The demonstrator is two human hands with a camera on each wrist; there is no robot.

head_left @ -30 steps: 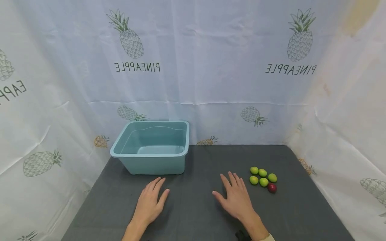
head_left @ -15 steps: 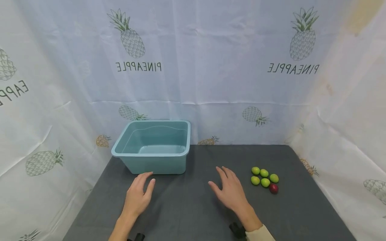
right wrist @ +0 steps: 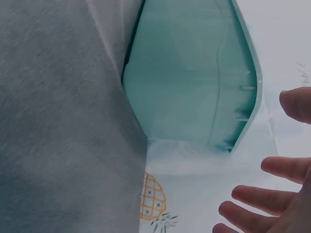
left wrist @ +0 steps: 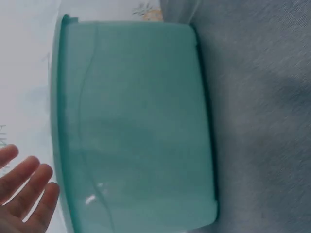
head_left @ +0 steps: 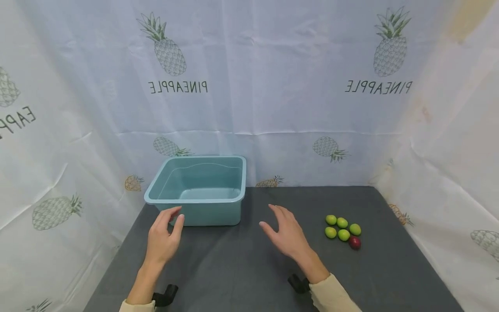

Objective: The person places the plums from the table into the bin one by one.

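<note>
A light teal plastic basin stands at the back left of the dark table, with nothing inside it in the head view. My left hand is raised in front of the basin's near left corner, fingers loosely bent and holding nothing. In the left wrist view, its fingers appear beside the basin's rim. To the right of the basin, my right hand hovers with relaxed, spread fingers and nothing in them. Several green limes lie in two rows at the right, beyond the right hand, beside one dark red round fruit.
The dark cloth-covered table runs back to a white curtain printed with pineapples, which also closes in both sides. Black wrist mounts sit under the forearms.
My left hand has moved left and forward, up to the basin's front left. My right hand has shifted left and forward, away from the limes. Basin and fruit stay in place.
</note>
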